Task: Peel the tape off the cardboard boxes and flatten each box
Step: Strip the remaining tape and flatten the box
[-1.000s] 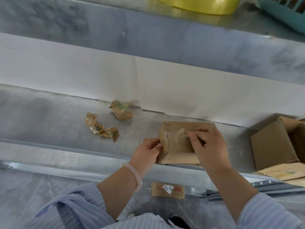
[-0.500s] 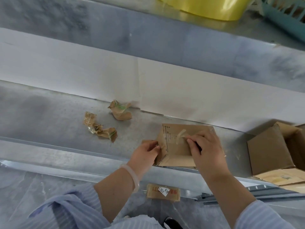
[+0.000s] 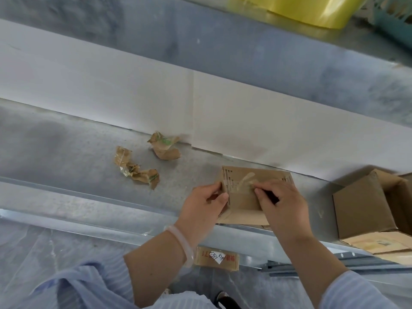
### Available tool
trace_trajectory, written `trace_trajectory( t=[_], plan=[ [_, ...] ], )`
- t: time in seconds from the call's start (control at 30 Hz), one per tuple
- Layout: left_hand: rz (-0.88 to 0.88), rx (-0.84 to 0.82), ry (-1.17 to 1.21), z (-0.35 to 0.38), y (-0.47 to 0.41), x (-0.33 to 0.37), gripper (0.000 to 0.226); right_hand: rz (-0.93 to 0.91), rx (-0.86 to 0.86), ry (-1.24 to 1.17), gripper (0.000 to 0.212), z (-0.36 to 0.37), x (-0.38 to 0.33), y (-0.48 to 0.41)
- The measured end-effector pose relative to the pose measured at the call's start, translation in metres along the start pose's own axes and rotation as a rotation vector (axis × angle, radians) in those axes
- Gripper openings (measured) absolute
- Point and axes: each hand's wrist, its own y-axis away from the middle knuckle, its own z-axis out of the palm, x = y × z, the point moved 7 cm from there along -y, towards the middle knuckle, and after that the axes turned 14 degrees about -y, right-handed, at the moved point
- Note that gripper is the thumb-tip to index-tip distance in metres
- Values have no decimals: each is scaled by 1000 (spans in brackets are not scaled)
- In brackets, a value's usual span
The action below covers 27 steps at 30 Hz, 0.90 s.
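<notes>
The small cardboard box point(image 3: 245, 204) lies at the near edge of the metal surface point(image 3: 66, 141). Its long axis runs left to right, roughly along that edge, and its broad taped face is turned up toward the camera. A strip of clear tape point(image 3: 244, 182) crosses this face on a slant, from upper right down to lower left, beside rows of printed dashes at the box's left end.

The left hand point(image 3: 205, 206) holds the box's left end, its grip curled round that edge. The right hand point(image 3: 283, 206) covers the right half of the face, its grip drawn together with thumb and forefinger tips pinching at the tape near its middle.

Two crumpled wads of peeled tape point(image 3: 166, 146) point(image 3: 136, 167) lie on the surface to the left, well apart from the box. At the right edge, open brown boxes point(image 3: 361, 204) stand and lie together on the same surface.

Behind the surface rises a white panel point(image 3: 133, 97), and above it a grey metal shelf carries a yellow roll point(image 3: 301, 10) and a teal basket point(image 3: 392, 21). Below the near edge lie clear plastic sheeting point(image 3: 44, 253) and a flat cardboard piece point(image 3: 216, 258) bearing a white label. A pale bracelet point(image 3: 180, 241) circles the left wrist.
</notes>
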Motion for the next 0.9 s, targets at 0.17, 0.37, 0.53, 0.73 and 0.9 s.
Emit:
trace_trajectory(
  t=[0.17,0.37,0.53,0.73,0.9],
  plan=[
    [20,26,-48,-7,0,5,45,128,46,-90,24,-2,9,-1],
    [409,51,-565,0,-2,52,55,-60,-4,50,12,0,-6,-1],
    [567,25,-877,19,-6,70,32,-2,-116,-17,16,-3,-3,-2],
    [618,102,-1100,21,-2,78,46,153,155,-218,26,-45,18,3],
    [557,59,-1208,36,-3,84,55,588,213,-449,23,-71,79,25]
  ],
)
